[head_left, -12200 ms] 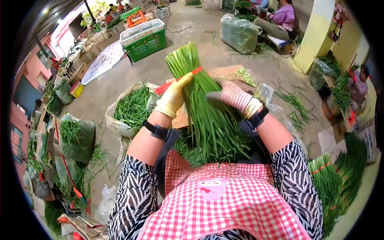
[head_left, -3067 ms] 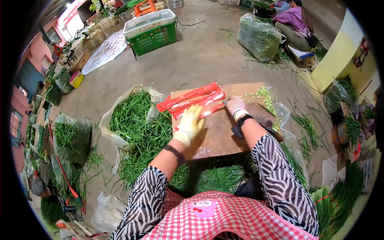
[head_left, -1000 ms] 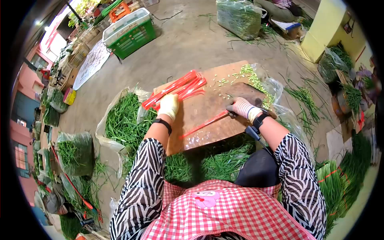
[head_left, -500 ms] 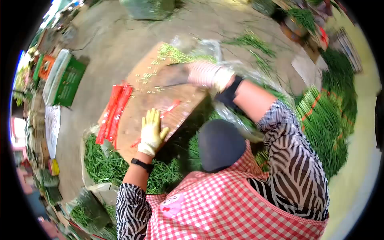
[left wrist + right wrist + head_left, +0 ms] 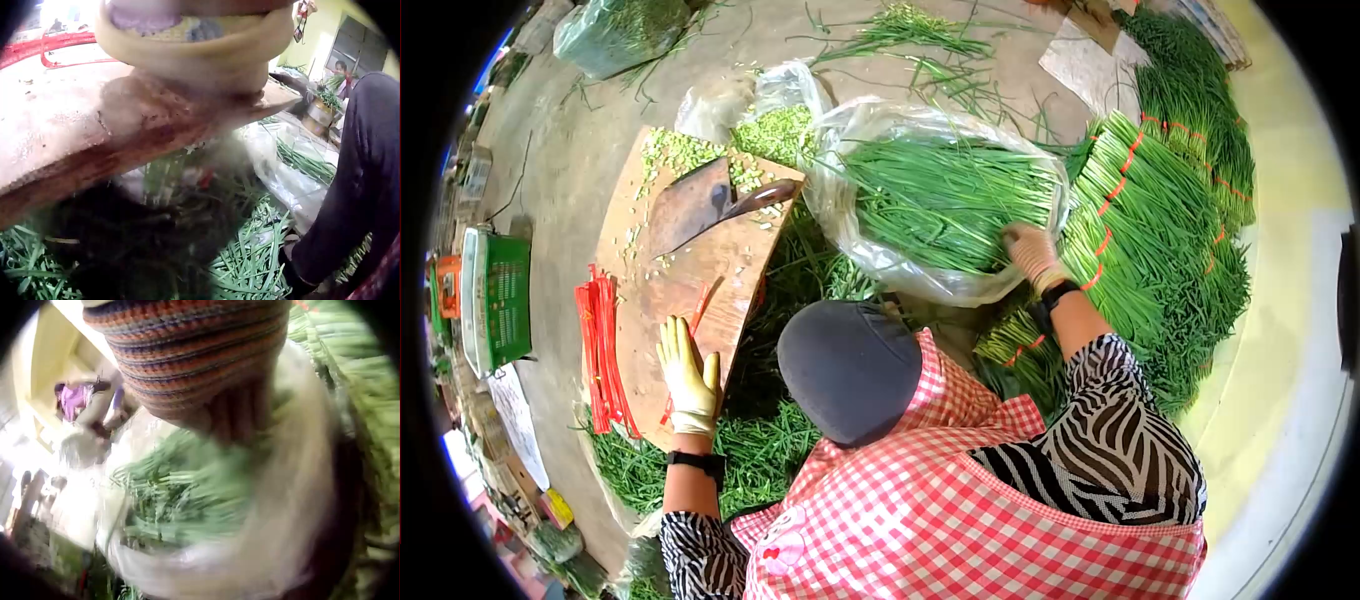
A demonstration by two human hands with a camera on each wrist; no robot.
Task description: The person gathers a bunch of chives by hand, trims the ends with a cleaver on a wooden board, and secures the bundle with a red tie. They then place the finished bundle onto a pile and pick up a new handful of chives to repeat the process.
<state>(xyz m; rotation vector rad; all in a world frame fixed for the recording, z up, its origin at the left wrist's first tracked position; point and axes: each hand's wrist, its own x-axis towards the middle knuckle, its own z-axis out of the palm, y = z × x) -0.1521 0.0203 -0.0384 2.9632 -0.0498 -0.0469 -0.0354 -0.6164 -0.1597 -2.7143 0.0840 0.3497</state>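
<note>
In the head view the left hand (image 5: 690, 378), in a pale yellow glove, lies flat on the wooden board (image 5: 625, 225) with its fingers spread, beside a thin red strip (image 5: 703, 303). Red ties (image 5: 603, 350) lie in a bundle along the board's left edge. A cleaver (image 5: 693, 207) rests on the board's far part. At the right, the striped-gloved right hand (image 5: 1035, 257) reaches to the stem ends of loose green stalks (image 5: 940, 200) inside a clear plastic bag (image 5: 855, 250). Its fingertips are partly hidden among the stalks; the right wrist view is blurred there.
Bundles of stalks with red ties (image 5: 1145, 230) stand right of the bag. Chopped pale pieces (image 5: 775, 135) lie at the board's far end. Cut greens (image 5: 760, 455) are heaped below the board. A green crate (image 5: 505, 300) stands far left, and a dark-clothed knee (image 5: 850, 370) is between the hands.
The right hand has let go of the red strip and moved right from the board to the bagged stalks. The left hand has left the red ties and now lies flat. The head view has turned right.
</note>
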